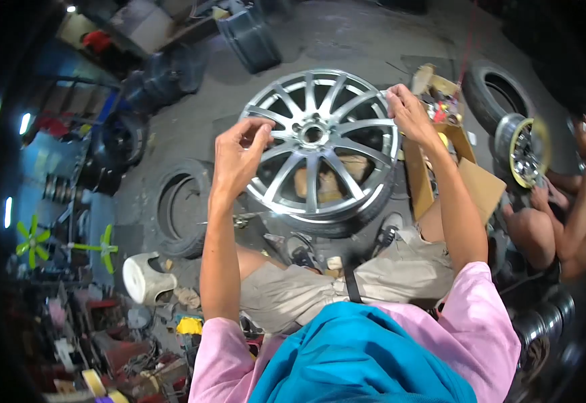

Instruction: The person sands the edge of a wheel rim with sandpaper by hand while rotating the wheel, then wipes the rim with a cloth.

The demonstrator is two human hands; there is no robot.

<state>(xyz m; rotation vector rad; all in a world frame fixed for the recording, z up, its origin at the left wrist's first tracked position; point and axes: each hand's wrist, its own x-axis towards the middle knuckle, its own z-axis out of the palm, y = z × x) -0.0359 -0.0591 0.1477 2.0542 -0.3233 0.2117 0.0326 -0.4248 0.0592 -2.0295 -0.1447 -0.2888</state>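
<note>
A silver multi-spoke wheel rim lies face up on a tyre in front of me, between my knees. Over its left edge, my left hand has its fingers curled to the thumb in a pinch; anything between the fingertips is too small to tell. At the rim's upper right edge, my right hand is also pinched closed, and what it may hold cannot be made out. Whether either hand touches the metal is unclear.
An open cardboard box with small items stands right of the rim. Tyres lie on both sides. At the far right a co-worker's hands are by another wheel. A white stool is at lower left.
</note>
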